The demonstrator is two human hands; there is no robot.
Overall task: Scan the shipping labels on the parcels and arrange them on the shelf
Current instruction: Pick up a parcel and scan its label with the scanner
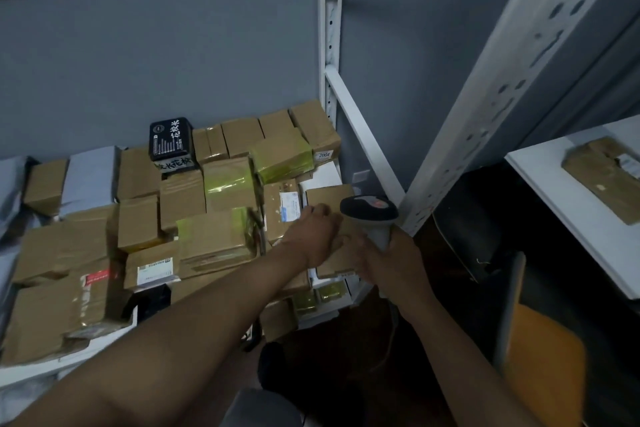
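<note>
1. Plain brown cardboard parcel (329, 198) sits at the right front corner of the white metal shelf (325, 177), against other boxes.
2. Left hand (320, 232) lies flat on it, fingers straight, together.
3. Right hand (391, 260) has fingers wrapped around the grey handheld barcode scanner (372, 215), black head just beside the parcel.
4. Black printed box (170, 139) at the back edge.

parcels (221, 236): you face matt brown cardboard, glossy tape
shelf (498, 97): white painted metal, scuffed
scanner (370, 210): smooth plastic in your right hand (394, 260)
</note>
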